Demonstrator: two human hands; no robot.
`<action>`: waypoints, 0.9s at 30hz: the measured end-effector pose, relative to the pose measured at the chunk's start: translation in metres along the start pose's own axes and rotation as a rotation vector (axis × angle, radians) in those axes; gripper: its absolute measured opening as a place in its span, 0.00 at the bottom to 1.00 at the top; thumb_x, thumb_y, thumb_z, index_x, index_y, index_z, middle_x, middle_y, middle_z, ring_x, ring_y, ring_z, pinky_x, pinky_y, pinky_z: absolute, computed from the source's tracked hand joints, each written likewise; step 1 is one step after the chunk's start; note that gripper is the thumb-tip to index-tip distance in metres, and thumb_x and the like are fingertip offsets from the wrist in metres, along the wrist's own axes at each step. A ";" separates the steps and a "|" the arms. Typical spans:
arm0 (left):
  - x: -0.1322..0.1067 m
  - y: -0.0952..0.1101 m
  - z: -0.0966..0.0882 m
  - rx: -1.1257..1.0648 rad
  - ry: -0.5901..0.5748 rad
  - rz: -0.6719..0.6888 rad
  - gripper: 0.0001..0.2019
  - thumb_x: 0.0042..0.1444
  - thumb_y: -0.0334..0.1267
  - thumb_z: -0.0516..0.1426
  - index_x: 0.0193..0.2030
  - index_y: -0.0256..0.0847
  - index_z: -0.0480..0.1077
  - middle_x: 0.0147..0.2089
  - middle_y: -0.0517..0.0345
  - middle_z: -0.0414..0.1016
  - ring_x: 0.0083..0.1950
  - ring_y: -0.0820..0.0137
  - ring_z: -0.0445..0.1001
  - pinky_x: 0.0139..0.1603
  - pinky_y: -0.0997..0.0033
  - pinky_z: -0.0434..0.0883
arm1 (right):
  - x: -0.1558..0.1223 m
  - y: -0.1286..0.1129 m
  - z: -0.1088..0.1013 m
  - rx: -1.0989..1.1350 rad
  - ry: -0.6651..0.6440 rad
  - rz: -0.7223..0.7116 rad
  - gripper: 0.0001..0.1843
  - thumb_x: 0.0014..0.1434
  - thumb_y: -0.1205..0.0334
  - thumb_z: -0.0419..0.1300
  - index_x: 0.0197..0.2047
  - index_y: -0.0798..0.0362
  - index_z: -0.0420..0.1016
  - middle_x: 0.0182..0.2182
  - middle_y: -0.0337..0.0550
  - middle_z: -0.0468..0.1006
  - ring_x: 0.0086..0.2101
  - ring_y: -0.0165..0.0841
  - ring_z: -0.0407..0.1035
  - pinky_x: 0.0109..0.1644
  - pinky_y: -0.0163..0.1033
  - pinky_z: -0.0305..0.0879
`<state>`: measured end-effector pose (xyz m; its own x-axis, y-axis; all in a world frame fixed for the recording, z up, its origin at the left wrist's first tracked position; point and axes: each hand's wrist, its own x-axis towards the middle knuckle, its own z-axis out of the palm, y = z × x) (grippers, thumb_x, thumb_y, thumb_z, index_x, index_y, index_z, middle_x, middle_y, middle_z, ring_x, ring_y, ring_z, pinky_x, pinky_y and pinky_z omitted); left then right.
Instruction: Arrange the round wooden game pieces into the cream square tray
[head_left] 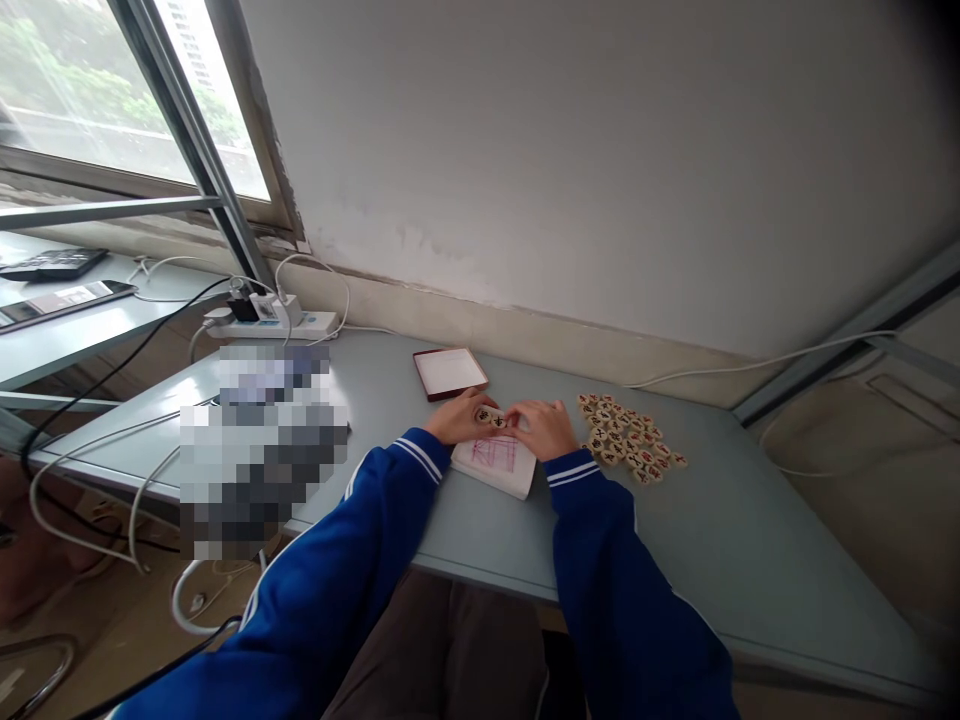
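My left hand (456,416) is closed on two round, pale xiangqi pieces (491,418) marked with black characters. From the other side, the fingers of my right hand (544,428) pinch the same pieces at their right end. Both hands hover at the far edge of a white box-like block (495,468) with pink line drawing on its top; whether they touch it I cannot tell. Behind my left hand lies a shallow open box (450,373), white inside with a dark red rim. A loose heap of xiangqi pieces (624,438), red and black, spreads to the right of my right hand.
The grey table (712,540) runs along a wall. A white power strip (300,325) with plugs and cables sits at its back left. Blurred-out items (262,460) lie on the left part. Another desk with a phone-like device (67,303) stands beyond.
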<state>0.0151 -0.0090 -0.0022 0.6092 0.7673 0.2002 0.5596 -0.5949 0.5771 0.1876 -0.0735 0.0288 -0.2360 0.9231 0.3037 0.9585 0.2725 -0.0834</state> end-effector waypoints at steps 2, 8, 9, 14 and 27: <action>0.002 0.002 0.002 0.048 0.003 -0.022 0.23 0.42 0.52 0.58 0.44 0.44 0.68 0.45 0.56 0.65 0.42 0.66 0.68 0.42 0.72 0.65 | -0.005 0.024 -0.010 -0.007 0.010 0.115 0.05 0.52 0.62 0.56 0.34 0.48 0.70 0.34 0.37 0.75 0.38 0.34 0.65 0.40 0.40 0.49; 0.007 0.001 0.001 0.079 -0.005 -0.042 0.21 0.43 0.50 0.58 0.43 0.44 0.68 0.47 0.56 0.66 0.45 0.64 0.68 0.43 0.71 0.65 | -0.039 0.090 -0.021 0.162 -0.338 0.367 0.13 0.45 0.60 0.60 0.37 0.50 0.72 0.32 0.41 0.74 0.33 0.33 0.67 0.34 0.37 0.59; 0.007 0.000 0.000 0.077 -0.007 -0.045 0.21 0.43 0.51 0.58 0.43 0.44 0.67 0.48 0.56 0.66 0.45 0.64 0.68 0.43 0.71 0.65 | -0.043 0.094 -0.020 0.210 -0.367 0.357 0.12 0.46 0.60 0.59 0.36 0.51 0.73 0.30 0.41 0.74 0.31 0.33 0.68 0.35 0.37 0.60; 0.005 -0.003 0.002 0.081 -0.003 -0.039 0.21 0.44 0.52 0.57 0.44 0.45 0.66 0.51 0.56 0.64 0.46 0.65 0.68 0.44 0.71 0.65 | -0.053 0.090 -0.020 0.294 -0.398 0.290 0.18 0.41 0.58 0.61 0.38 0.54 0.74 0.30 0.44 0.73 0.31 0.35 0.67 0.35 0.38 0.63; 0.005 -0.005 0.006 0.096 0.018 -0.056 0.21 0.43 0.50 0.58 0.44 0.45 0.67 0.45 0.57 0.65 0.44 0.67 0.68 0.43 0.72 0.65 | -0.001 0.023 -0.005 0.436 -0.138 -0.052 0.09 0.50 0.62 0.55 0.38 0.50 0.66 0.35 0.39 0.71 0.34 0.30 0.65 0.39 0.36 0.61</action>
<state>0.0182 -0.0036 -0.0088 0.5661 0.8034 0.1844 0.6441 -0.5707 0.5093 0.2110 -0.0699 0.0312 -0.3292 0.9246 0.1916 0.7951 0.3809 -0.4719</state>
